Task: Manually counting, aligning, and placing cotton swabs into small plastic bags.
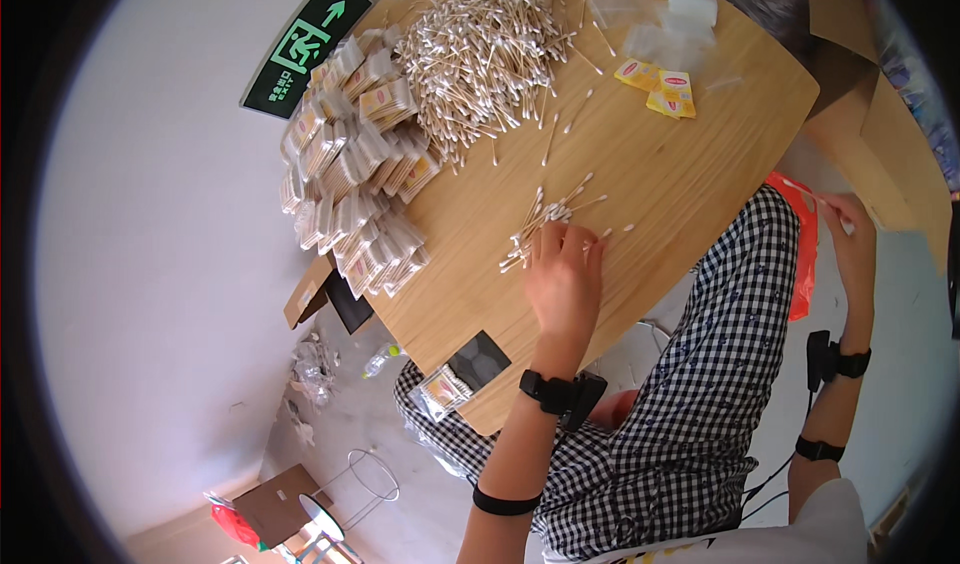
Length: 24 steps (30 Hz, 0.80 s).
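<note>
My left hand (565, 274) rests on the wooden table with its fingers bent and drawn together over a small heap of cotton swabs (540, 216). Its fingertips are partly hidden among the sticks. Off the table's right edge, my right hand (850, 232) pinches a thin stick with a pale tip, a cotton swab (800, 188), above a red plastic bag (803, 264). A far larger pile of loose cotton swabs (485, 49) covers the back of the table. Stacked along the left edge are many small clear packets of swabs (355, 164).
Yellow cards (672, 94) and clear plastic sleeves (690, 9) lie at the back right of the table (640, 164). A black device (478, 361) and one swab packet (441, 392) sit at the near corner. An open cardboard box (880, 154) stands to the right.
</note>
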Available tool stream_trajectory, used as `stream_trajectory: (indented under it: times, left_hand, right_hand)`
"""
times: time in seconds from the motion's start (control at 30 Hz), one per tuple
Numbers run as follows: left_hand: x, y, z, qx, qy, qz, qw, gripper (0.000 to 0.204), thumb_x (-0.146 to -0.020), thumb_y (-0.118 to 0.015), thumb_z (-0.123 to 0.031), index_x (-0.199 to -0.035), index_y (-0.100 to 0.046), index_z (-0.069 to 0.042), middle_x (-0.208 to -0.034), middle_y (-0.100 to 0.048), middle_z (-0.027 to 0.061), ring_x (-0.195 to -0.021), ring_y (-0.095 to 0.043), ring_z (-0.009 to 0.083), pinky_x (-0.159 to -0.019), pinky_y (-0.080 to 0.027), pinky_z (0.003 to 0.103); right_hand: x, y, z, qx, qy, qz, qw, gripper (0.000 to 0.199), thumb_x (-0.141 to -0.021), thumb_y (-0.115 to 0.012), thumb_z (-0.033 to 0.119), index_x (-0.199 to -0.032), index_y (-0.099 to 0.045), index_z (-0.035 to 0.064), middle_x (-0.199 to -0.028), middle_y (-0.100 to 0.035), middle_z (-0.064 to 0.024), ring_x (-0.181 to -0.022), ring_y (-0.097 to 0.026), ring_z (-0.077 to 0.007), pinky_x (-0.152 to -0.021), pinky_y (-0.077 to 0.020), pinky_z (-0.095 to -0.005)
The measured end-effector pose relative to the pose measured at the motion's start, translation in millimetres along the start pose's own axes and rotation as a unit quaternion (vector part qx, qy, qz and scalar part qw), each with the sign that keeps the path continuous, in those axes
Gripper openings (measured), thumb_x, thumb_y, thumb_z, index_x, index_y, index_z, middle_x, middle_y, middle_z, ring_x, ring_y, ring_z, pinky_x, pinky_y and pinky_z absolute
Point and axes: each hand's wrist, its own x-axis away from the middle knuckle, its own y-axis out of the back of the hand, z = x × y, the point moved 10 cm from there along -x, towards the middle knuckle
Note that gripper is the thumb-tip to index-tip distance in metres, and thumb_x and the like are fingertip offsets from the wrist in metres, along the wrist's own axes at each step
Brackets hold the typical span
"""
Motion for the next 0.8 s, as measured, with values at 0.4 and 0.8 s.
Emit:
stream_trajectory:
  times: [0.4,0.8]
  left_hand:
    - [25.5,43.3,34.8,-0.107,0.0,-0.066,0.992,0.027,-0.077,-0.077,-0.01,-0.101,-0.064,-0.007,-0.107,-0.059,0.0119,-0.099,-0.056,0.03,-0.084,-0.046,0.04]
    - [3.7,9.3,47.2,0.052,0.018,-0.014,0.998,0.036,-0.088,-0.067,-0.004,-0.123,-0.063,0.0,-0.127,-0.063,0.0179,-0.121,-0.058,0.0333,-0.1,-0.048,0.039]
  right_hand:
    - [-3.3,-58.1,144.0,-0.072,0.168,0.064,0.981,0.051,-0.082,-0.072,0.006,-0.13,-0.056,0.0074,-0.128,-0.058,-0.0117,-0.121,-0.053,-0.0273,-0.105,-0.0397,-0.0376]
    - [-9.9,-204.4,232.7,-0.096,0.36,0.157,0.915,0.014,-0.077,-0.068,0.001,-0.089,-0.063,0.0045,-0.093,-0.062,-0.0065,-0.095,-0.057,-0.0284,-0.084,-0.0457,-0.0395]
